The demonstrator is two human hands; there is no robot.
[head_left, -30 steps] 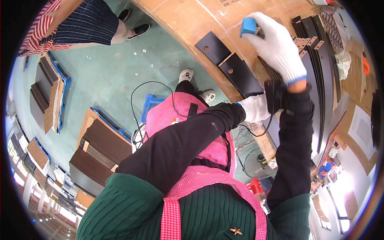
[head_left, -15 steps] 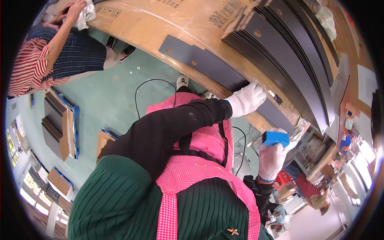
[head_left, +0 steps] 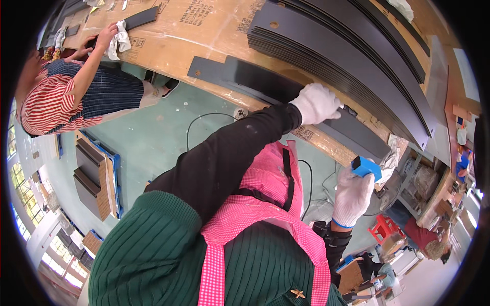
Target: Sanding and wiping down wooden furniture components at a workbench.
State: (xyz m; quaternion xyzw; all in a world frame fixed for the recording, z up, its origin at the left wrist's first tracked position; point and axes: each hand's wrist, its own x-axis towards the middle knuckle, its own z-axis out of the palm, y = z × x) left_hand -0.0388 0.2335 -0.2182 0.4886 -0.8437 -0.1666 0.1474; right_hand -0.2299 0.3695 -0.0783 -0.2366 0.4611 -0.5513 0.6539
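My left hand (head_left: 317,104), in a white knitted glove, is over a long dark grey panel (head_left: 357,132) at the table's near edge. Its fingers are curled; what they grip, if anything, is hidden. A small dark piece (head_left: 350,110) shows just beyond the fingertips. The panel's far-left end has a stepped outline and a round hole. My right hand (head_left: 353,193), also gloved, is raised off the table's near edge, closed around a small blue block (head_left: 366,169) with a dark end face. Close to it, a crumpled white cloth (head_left: 392,158) hangs at the table corner.
Stacked dark panels (head_left: 311,38) fill the right of the cardboard-covered table (head_left: 173,35). At the left, another person (head_left: 97,92) handles a dark strip (head_left: 140,19) with a white cloth. A pallet of panels (head_left: 94,176), a black cable (head_left: 196,120) and a red stool (head_left: 384,228) are on the floor.
My left hand has stayed over the panel with its fingers curled. My right hand has moved away from the white cloth, and the blue block has turned. The whole view has shifted.
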